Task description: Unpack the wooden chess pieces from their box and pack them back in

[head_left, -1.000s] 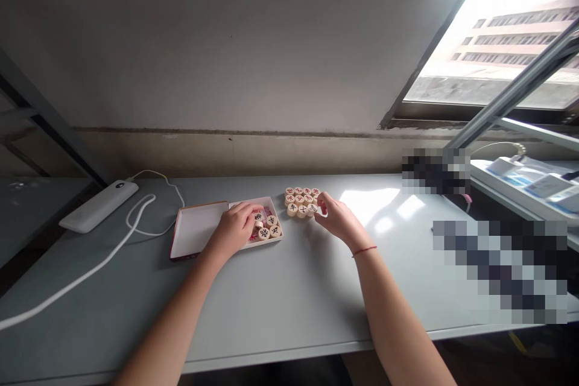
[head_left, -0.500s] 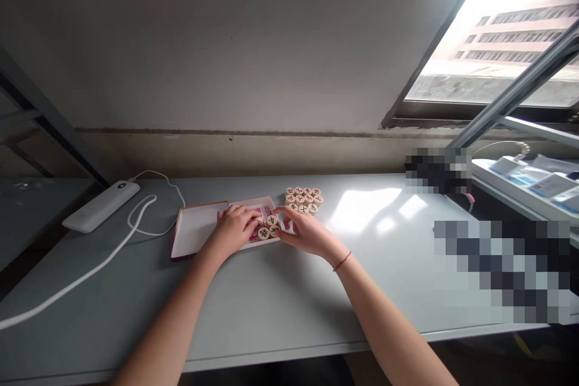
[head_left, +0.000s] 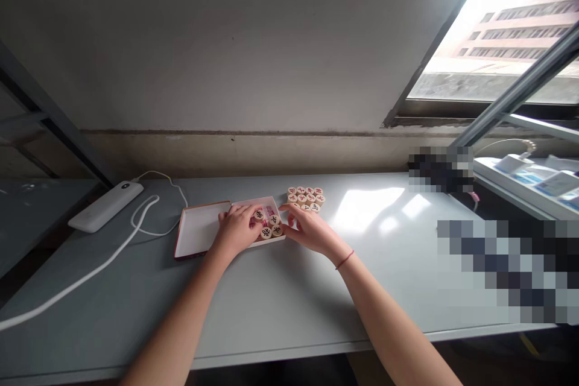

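Observation:
A hinged box [head_left: 197, 230] lies open on the desk, its white lid side on the left. In its right half, round wooden Chinese chess pieces [head_left: 265, 233] with black characters rest over a red-and-white printed sheet [head_left: 271, 211]. My left hand [head_left: 236, 228] reaches over that half, its fingers closed around one chess piece [head_left: 259, 215]. By the right rim my right hand [head_left: 313, 233] is open, thumb and forefinger apart, with nothing visible between them. Just behind it stands a block of chess pieces [head_left: 306, 195], red characters at the back and black ones in front, partly covered by my fingers.
A white power bank [head_left: 107, 206] lies at the left with a thin cable attached. A thick white cable [head_left: 99, 266] crosses the desk's left side. The wall [head_left: 235, 154] borders the back of the grey desk [head_left: 280, 307]; a rack with white trays [head_left: 520, 184] stands at the right.
The view has shifted slightly. A chess piece now shows more clearly at my left fingertips, with more of the printed sheet uncovered. My right hand stays beside the box's rim.

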Tool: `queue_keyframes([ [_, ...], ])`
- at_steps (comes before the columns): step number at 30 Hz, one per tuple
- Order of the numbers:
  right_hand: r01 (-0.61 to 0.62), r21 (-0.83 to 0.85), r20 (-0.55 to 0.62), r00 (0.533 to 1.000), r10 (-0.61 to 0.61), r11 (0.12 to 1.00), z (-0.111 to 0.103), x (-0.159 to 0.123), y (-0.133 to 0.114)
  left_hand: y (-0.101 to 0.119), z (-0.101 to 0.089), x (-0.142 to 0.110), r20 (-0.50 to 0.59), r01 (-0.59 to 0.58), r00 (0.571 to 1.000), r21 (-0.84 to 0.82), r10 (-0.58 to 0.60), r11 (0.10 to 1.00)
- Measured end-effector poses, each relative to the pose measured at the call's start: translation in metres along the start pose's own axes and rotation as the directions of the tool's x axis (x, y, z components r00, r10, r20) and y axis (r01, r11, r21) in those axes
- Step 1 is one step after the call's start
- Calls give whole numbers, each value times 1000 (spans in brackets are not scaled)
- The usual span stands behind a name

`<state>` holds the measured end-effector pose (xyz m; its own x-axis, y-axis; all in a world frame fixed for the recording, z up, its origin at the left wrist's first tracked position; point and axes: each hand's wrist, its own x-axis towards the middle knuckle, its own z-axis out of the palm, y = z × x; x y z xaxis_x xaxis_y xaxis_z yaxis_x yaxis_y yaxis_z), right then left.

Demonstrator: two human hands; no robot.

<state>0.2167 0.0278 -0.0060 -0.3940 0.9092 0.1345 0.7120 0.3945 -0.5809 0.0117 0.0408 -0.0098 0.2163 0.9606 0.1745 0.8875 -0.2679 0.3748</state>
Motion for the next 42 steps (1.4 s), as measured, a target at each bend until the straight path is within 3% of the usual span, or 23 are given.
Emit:
queue_keyframes([
  [3, -2, -7, 4, 1000, 2, 1000, 1, 0, -1, 2, -1, 2, 74, 62, 995, -5, -61, 998],
  [7, 6, -17, -8, 1000, -6, 1000, 2, 0, -2, 3, 1, 5, 71, 53, 996, 9, -53, 999],
  [10, 20, -23, -30, 999, -20, 1000, 3, -1, -3, 2, 0, 5, 12, 21, 1000, 32, -21, 999],
  [14, 74, -19, -147, 986, -76, 997, 7, 0, -9, 3, -3, 2, -139, -40, 989, 42, 45, 998],
  [18, 146, 25, -247, 960, -136, 989, 12, 1, -15, 10, -4, -1, -196, -128, 976, -180, 92, 975],
  [20, 167, 58, -272, 951, -145, 984, 13, 2, -17, 13, -4, -2, -162, -109, 985, -340, 56, 934],
  [23, 184, 101, -280, 948, -150, 978, 13, 2, -18, 14, -6, -4, -19, -9, 1000, -536, -2, 844],
  [27, 188, 97, -291, 944, -153, 977, 13, 1, -17, 13, -10, -5, 127, 32, 989, -670, 73, 742],
  [30, 182, 78, -295, 943, -152, 980, 10, 0, -16, 12, -11, -5, 112, 36, 992, -657, 50, 753],
  [33, 130, 95, -356, 930, -88, 987, 0, -1, -12, 11, -10, -4, 20, -20, 999, -586, 39, 810],
  [37, 87, 210, -459, 888, 20, 974, -12, -1, -5, 8, -9, -3, -83, -104, 994, -492, 73, 865],
  [42, 55, 213, -445, 894, 47, 975, -20, 0, 4, 4, -5, -2, -142, -198, 978, -442, 150, 875],
])
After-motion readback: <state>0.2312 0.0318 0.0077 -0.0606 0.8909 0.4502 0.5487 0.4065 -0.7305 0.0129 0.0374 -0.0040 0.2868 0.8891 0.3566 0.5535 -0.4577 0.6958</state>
